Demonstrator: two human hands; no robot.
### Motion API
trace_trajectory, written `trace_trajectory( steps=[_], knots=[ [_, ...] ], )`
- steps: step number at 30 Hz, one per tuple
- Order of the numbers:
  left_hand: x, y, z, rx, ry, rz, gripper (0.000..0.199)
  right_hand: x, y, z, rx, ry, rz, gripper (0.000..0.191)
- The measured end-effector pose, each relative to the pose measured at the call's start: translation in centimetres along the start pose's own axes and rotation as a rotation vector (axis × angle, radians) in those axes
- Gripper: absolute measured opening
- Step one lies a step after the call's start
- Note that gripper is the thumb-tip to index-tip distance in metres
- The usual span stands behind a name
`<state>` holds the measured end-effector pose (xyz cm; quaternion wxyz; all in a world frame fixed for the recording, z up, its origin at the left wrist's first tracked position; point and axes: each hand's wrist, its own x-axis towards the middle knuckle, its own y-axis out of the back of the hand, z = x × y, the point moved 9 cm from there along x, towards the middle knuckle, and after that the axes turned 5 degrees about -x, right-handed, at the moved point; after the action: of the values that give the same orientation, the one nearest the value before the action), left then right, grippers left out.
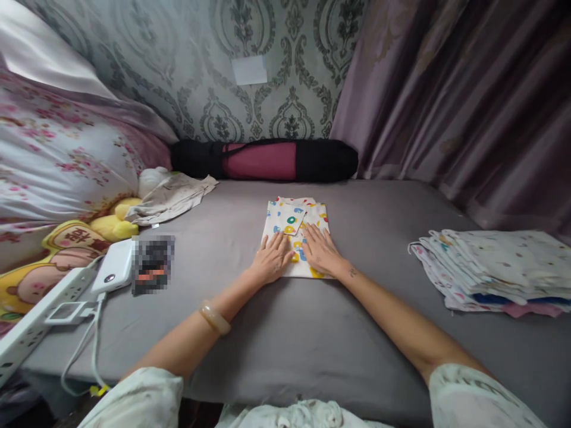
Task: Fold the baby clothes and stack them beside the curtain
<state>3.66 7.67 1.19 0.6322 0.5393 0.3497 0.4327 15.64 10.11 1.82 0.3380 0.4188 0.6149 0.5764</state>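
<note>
A white garment [314,211] with a colourful print lies folded on the grey bed sheet [223,238], straight in front of me. One narrower folded part, perhaps a sleeve, lies across its upper half. My left hand [272,258] rests flat on the lower left of the cloth, fingers spread. On the lower right, my right hand [320,249] presses down with its fingers stretched out. Both palms touch the fabric, and neither hand grips it. Parts of the print are hidden under the hands.
At the right is a stack of folded clothes [499,261]. On the left are a power strip [35,321], a white power bank [113,267] with cables, a blurred-out object [153,264], plush toys and a crumpled cloth [173,199]. A black and maroon bag [263,160] lies along the wall.
</note>
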Motion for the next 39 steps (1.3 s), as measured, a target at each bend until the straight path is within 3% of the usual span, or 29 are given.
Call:
trace_trajectory(
  steps=[6,11,15,20,23,27,39],
  knots=[
    [0.6,-1.7,0.9,0.004,0.042,-0.003,0.065,5.3,-0.1,-0.5,0.034,-0.043,-0.012,0.061],
    [0.6,-2.0,0.6,0.017,0.042,0.03,0.066,9.4,-1.8,0.2,0.019,-0.073,-0.062,0.061],
    [0.6,-2.2,0.5,0.035,0.054,0.069,0.066,10.3,-2.8,0.4,-0.009,-0.064,-0.076,0.059],
    [0.5,-2.2,0.6,0.014,0.053,0.105,0.068,10.7,-2.1,0.1,-0.032,-0.06,-0.119,0.057],
    [0.3,-1.9,0.7,0.005,0.053,0.117,0.067,12.0,-1.7,-1.2,-0.032,-0.029,-0.086,0.055],
    [0.2,-1.4,0.9,-0.005,0.055,0.125,0.066,14.1,-3.1,-3.3,0.007,0.032,-0.117,0.059],
    [0.3,-1.6,0.8,0.0,0.052,0.107,0.065,17.6,-3.7,-5.8,0.004,0.049,-0.06,0.059]
  ],
)
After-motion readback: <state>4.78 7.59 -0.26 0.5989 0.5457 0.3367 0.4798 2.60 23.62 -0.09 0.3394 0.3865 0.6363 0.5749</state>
